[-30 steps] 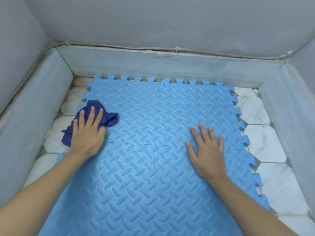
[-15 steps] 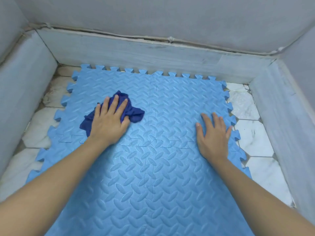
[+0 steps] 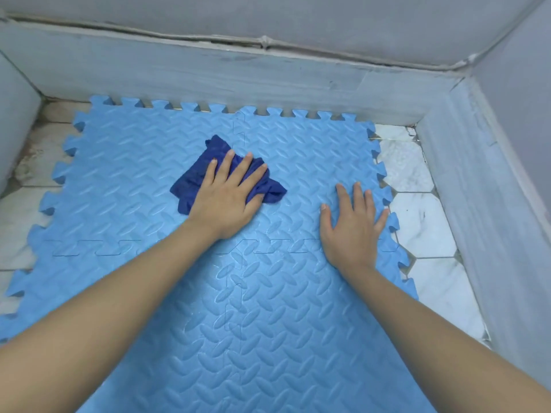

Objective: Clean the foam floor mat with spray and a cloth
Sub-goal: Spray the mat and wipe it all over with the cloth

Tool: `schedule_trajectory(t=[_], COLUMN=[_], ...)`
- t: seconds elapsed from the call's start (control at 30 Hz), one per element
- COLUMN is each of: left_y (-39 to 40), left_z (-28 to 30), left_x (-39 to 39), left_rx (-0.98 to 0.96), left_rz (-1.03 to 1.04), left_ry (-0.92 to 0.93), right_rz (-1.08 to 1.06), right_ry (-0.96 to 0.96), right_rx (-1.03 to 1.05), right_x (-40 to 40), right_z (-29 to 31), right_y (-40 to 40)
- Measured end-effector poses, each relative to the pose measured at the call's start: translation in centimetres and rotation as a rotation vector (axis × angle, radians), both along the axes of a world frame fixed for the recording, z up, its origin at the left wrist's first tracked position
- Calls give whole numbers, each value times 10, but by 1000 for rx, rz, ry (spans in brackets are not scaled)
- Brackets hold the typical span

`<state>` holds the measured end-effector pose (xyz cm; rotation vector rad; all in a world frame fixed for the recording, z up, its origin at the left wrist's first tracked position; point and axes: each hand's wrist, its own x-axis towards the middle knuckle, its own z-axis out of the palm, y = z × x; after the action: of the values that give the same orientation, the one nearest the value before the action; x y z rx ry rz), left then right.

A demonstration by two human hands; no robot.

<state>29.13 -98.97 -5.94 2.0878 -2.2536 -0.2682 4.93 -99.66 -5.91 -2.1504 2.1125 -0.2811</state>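
A light blue foam mat (image 3: 298,150) of interlocking tiles with a raised pattern covers the floor. A crumpled dark blue cloth (image 3: 196,177) lies on the mat's far middle part. My left hand (image 3: 229,195) presses flat on the cloth with straight, spread fingers. My right hand (image 3: 353,222) lies flat on the mat near its right toothed edge, fingers straight. The mat's near middle looks shiny and wet. No spray bottle is in view.
White marble floor tiles (image 3: 423,222) show to the right of the mat and more at the left (image 3: 18,210). A grey stone skirting (image 3: 268,76) and grey walls enclose the floor at the back and on both sides.
My left hand has slid the cloth rightward from the mat's left edge to the far middle. My right hand stays flat near the right edge. The view has shifted.
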Motion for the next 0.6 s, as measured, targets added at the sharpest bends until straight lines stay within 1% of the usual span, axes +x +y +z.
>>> schedule_trajectory(t=[0.07, 0.13, 0.17, 0.23, 0.33, 0.43, 0.53, 0.6], left_y=[-28, -41, -39, -14, 43, 103, 158, 190], left_z=[0, 0, -1, -3, -6, -1, 9, 15], left_x=[21, 51, 69, 100, 125, 130, 106, 68], left_rx=[-1, -5, -10, -21, -7, 0, 56, 75], left_rz=[103, 305, 392, 463, 449, 428, 362, 256], left_ry=[25, 66, 69, 43, 21, 25, 30, 42], right_rz=[4, 4, 6, 11, 1, 9, 39, 63], right_ry=[-9, -13, -16, -19, -16, -15, -6, -33], right_rx=[13, 16, 14, 15, 31, 65, 116, 170], right_x=[0, -1, -1, -1, 0, 0, 0, -3], right_z=[1, 2, 2, 2, 2, 6, 8, 12], right_y=[0, 1, 2, 3, 3, 3, 3, -1])
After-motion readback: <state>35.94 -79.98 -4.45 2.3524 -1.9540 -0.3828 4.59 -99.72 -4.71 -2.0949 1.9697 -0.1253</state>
